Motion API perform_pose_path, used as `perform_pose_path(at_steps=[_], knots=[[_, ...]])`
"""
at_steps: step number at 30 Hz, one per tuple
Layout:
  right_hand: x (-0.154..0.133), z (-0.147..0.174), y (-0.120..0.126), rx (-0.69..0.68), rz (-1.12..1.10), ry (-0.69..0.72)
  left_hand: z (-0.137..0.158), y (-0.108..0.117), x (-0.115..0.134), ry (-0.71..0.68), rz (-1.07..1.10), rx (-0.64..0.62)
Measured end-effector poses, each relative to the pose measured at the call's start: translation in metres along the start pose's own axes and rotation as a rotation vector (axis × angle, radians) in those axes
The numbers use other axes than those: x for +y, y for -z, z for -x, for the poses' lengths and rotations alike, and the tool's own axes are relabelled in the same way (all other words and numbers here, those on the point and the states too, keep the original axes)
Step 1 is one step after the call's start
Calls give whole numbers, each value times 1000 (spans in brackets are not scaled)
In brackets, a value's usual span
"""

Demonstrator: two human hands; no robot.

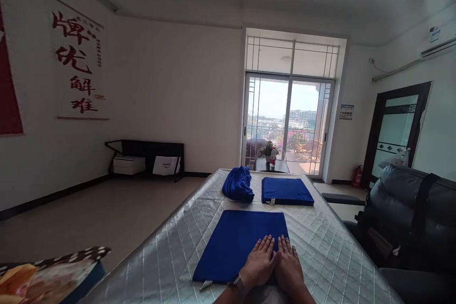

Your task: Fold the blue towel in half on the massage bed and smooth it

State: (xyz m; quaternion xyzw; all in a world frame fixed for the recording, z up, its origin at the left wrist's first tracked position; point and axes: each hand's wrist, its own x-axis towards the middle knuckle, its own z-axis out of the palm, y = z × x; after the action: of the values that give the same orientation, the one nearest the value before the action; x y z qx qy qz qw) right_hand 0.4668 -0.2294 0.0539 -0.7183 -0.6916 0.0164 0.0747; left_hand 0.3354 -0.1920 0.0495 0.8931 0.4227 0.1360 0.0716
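A blue folded cloth (pixel 237 242) lies flat on the quilted silver table cover, with a small white tag at its near left corner. My left hand (pixel 259 262) rests palm down on the cloth's right part, fingers stretched out, a dark band at the wrist. Beside it, my right hand (pixel 288 263) lies flat along the cloth's right edge, fingers extended, the two thumbs touching or overlapping. Farther off are a crumpled blue cloth (pixel 238 185) and, to its right, a neat stack of folded blue cloth (pixel 288 191) with a white tag.
The table cover (pixel 160 266) stretches around the cloths. A black leather sofa (pixel 402 213) stands at the right, and patterned fabric (pixel 53 278) shows at lower left. Past the far edge, a small table (pixel 261 166) bears a plant and a bottle (pixel 273 157) before glass doors.
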Motion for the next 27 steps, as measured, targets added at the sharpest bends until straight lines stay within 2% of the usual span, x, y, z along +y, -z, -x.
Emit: perform_pose_path(at_steps=[3,8,11,13,16,20,27], knots=[[0,-2,-1,18,-31,-14,20,9,-28,76,-33,-7],[1,-5,-6,40,-64,-23,71,29,-104,200,-121,29],[2,-6,-10,43,-64,-21,98,36,-131,262,-162,18],[3,-6,-11,43,-64,-25,108,39,-133,335,-177,8],[3,-7,-12,38,-66,-29,112,44,-123,411,-178,10],[2,-6,-7,21,-54,-22,111,49,-112,423,-173,19],[-4,10,1,18,20,0,114,53,-109,425,-175,28]])
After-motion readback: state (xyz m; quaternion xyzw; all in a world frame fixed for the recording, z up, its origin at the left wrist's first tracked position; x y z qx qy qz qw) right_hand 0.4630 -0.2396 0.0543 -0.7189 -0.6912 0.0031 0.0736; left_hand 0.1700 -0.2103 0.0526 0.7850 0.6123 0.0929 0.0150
